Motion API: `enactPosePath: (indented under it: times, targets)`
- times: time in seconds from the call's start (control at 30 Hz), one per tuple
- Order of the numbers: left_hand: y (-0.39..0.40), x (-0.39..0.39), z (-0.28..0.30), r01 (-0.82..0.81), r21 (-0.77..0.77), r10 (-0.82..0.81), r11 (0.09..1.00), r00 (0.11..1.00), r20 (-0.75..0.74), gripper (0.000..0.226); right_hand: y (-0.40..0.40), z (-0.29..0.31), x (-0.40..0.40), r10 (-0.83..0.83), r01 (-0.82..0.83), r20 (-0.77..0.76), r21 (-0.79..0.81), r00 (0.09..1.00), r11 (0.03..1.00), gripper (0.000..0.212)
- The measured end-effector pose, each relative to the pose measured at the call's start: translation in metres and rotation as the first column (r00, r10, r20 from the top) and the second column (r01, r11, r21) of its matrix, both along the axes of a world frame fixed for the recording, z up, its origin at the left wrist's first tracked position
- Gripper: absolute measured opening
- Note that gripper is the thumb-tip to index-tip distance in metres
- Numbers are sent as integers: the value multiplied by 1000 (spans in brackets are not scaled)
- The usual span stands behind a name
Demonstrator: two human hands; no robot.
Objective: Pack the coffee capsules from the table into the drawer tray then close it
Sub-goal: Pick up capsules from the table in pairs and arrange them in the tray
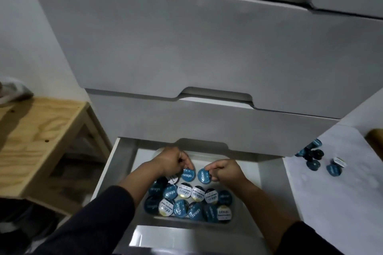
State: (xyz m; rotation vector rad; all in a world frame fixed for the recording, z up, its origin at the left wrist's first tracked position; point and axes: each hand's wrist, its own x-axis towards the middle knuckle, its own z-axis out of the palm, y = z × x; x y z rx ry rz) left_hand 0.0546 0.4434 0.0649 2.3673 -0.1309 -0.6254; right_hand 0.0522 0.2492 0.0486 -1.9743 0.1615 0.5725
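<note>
While most of the coffee capsules (pixel 187 203) already lie packed lid-up in the grey tray (pixel 149 218) inside the open bottom drawer (pixel 124 161), two more are being held just above the tray's far end. One blue-lidded capsule (pixel 188 174) is pinched in the fingertips of the left hand (pixel 173 160), and a second blue-lidded capsule (pixel 204 175) is pinched in the fingertips of the right hand (pixel 224 171); the two capsules sit just beside each other, lids tilted toward the camera. The packed ones form rough rows, some with blue lids and some with white, several overlapping their neighbours. Both forearms reach down into the drawer from the bottom edge, in dark sleeves (pixel 107 221). Above the open drawer stand the closed white drawer fronts (pixel 186 51) of the same unit, each with a cut-out grip. To the right, on a white table (pixel 331 192), a small cluster of loose capsules (pixel 313 154) lies near its far edge, some on their sides. To the left stands a pale wooden bench (pixel 37 136).
</note>
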Motion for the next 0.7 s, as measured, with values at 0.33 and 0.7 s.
enactPosePath:
  times: [0.33,0.7]
  targets:
    - [2,0,-11,32,32,-32,999,999,9,24,4,-11,1,26,-26,-28,-6,999,1000,18]
    - [0,-14,0,39,102,-45,994,997,56,20,8,-1,-7,190,-180,43,-183,981,967,22]
